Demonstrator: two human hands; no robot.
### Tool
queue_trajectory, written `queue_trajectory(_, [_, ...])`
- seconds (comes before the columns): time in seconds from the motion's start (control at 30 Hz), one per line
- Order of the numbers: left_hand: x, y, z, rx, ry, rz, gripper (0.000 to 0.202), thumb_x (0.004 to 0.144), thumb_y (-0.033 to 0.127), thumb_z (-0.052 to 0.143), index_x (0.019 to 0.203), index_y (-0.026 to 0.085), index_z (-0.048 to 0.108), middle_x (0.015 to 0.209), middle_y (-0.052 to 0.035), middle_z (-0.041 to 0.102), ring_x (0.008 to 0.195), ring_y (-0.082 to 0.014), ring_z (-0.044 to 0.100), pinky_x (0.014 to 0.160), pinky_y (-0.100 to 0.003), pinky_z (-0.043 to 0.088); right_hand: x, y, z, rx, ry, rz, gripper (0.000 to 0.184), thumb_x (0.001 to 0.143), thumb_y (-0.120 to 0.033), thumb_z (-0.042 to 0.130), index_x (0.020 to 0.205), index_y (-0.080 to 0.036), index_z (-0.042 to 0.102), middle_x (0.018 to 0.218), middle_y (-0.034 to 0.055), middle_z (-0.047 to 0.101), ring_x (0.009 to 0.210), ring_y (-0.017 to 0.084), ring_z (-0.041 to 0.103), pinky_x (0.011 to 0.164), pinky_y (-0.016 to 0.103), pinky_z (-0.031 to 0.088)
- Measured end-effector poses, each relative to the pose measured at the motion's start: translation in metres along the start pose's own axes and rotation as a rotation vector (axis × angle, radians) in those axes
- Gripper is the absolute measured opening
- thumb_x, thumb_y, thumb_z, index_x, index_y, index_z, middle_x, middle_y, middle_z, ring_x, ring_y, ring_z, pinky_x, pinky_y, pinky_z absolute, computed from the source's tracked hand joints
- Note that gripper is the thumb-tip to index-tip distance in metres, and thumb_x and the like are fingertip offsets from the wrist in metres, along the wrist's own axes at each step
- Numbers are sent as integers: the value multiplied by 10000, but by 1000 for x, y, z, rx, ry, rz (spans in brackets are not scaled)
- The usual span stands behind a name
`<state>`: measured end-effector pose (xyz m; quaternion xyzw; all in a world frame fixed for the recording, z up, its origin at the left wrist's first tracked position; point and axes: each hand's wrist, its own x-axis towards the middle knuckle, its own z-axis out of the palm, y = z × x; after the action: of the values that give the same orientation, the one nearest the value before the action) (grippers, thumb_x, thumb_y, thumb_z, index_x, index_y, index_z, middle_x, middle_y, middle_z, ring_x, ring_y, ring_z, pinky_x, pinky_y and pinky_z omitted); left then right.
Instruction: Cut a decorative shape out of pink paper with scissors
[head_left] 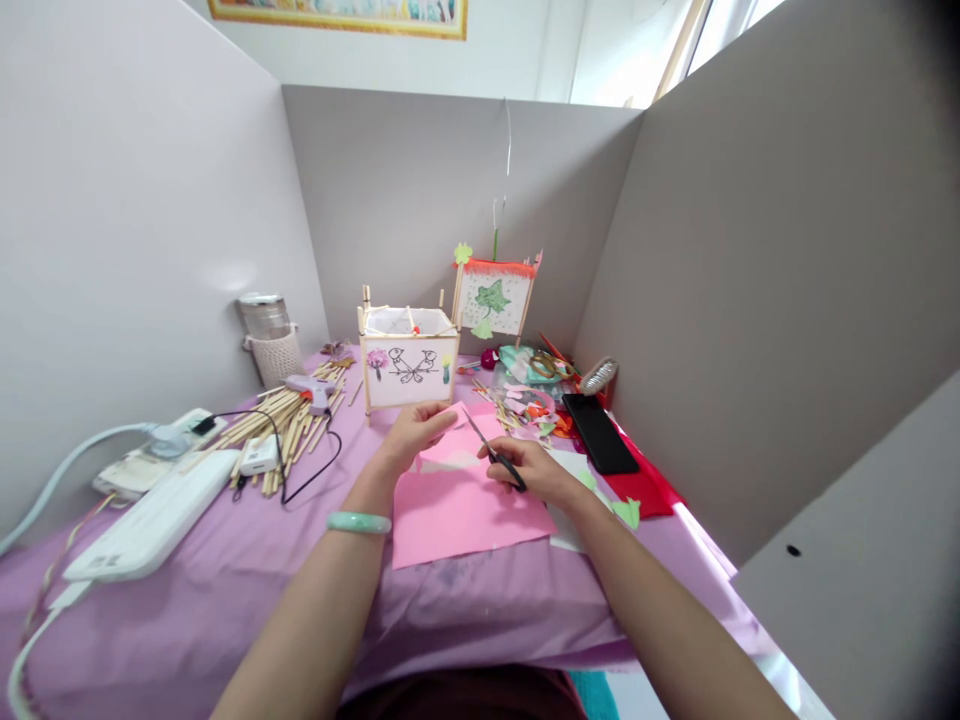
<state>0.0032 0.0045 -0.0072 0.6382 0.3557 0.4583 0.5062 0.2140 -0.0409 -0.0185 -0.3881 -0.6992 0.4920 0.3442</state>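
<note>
My left hand (pixel 415 432) pinches the far edge of a pink paper sheet (pixel 465 505) that lies on the purple tablecloth (pixel 247 560). A pale green bangle (pixel 358 522) circles that wrist. My right hand (pixel 529 470) is closed round the handles of black scissors (pixel 491 450), whose blades point up and left over the pink paper, close to my left fingers. Just behind the hands stands a white paper lantern with a stick frame and drawn flowers (pixel 409 368).
A second lantern with a green leaf (pixel 495 298) stands at the back. Wooden sticks (pixel 289 425), a glue gun (pixel 311 388) and a power strip (pixel 154 525) lie left. Paper scraps (pixel 536 405), a black phone (pixel 600 432) and red paper (pixel 649 488) lie right. Grey partition walls enclose the table.
</note>
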Motion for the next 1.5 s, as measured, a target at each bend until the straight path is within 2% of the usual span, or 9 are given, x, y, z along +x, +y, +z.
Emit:
queue_trajectory(0.83, [1,0,1,-20,40,-23,360,699,481,663,680,138,555,515,83,257,437,-33,179,438,-212,91,7,18,3,-89,98,-76,280,711,-390,668,870,-167,610,543,-68,437,472,62,424,418,180,332])
queue_trajectory(1.13, [0,4,1,-45,89,-26,322,690,441,679,705,137,573,485,87,257,426,-34,180,432,-216,81,7,21,3,-28,49,-28,330,707,-379,669,940,-157,600,561,-58,507,466,70,481,424,185,371])
queue_trajectory(1.5, [0,7,2,-72,116,-31,323,675,440,687,694,140,571,459,94,262,404,-28,174,429,-216,73,6,19,3,-34,41,-37,337,718,-381,663,952,-149,593,549,-59,513,466,70,485,438,187,377])
